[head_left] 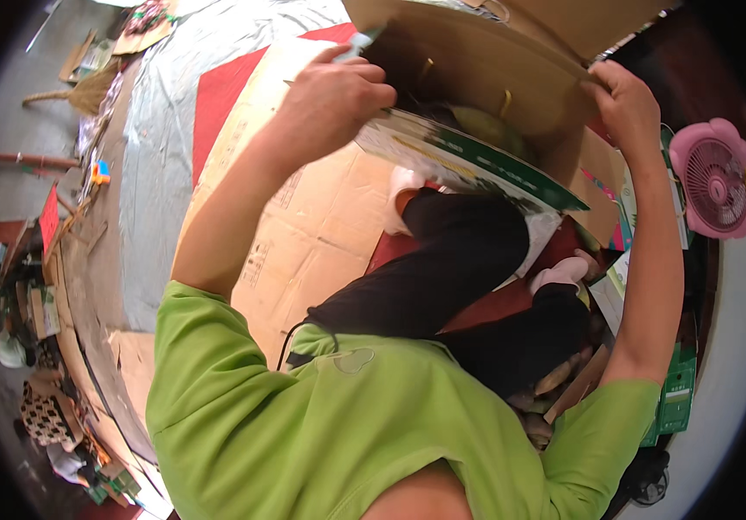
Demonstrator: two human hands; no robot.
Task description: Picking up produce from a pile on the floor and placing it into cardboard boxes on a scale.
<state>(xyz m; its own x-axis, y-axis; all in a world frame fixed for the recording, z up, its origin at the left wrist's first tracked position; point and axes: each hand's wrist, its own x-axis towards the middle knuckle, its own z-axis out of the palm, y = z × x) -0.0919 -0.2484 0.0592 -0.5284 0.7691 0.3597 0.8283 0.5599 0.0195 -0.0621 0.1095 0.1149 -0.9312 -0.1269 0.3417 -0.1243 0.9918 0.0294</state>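
Note:
A cardboard box (477, 154) with a green and white printed side stands tilted in front of my legs, its top open. My left hand (338, 102) is closed at its left upper edge, fingers curled over the board. At the right, my right hand (622, 100) pinches the edge of the brown inner panel between thumb and fingers. Two yellow cord loops show against the inside, one of them a cord handle (506, 103). A rounded greenish thing (484, 126) lies in the shadowed interior; its kind is unclear.
Flattened cardboard (312, 221) covers the floor at my left, beside a grey plastic sheet (158, 165). A pink fan (716, 179) and green cartons (676, 390) stand at the right. A broom (91, 91) and mixed clutter lie far left.

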